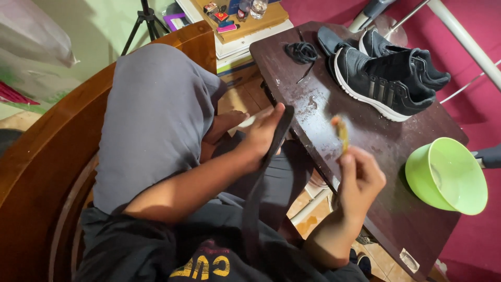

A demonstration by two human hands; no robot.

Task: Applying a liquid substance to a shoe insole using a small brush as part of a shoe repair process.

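My left hand [259,137] grips a flat black shoe insole [261,177] by its upper end, holding it on edge over my lap. My right hand [359,177] holds a small yellowish brush [342,133] upright, just right of the insole and apart from it, above the dark table [376,151]. A pair of black sneakers with white soles [389,73] stands at the table's far end. Black shoelaces [302,53] lie coiled beside them.
A light green plastic bowl [446,175] sits at the table's right edge. A second insole [327,39] lies behind the sneakers. My grey-clad knee [156,115] rests against a curved wooden chair frame [47,151]. A cluttered shelf [245,21] and a tripod [146,21] stand beyond.
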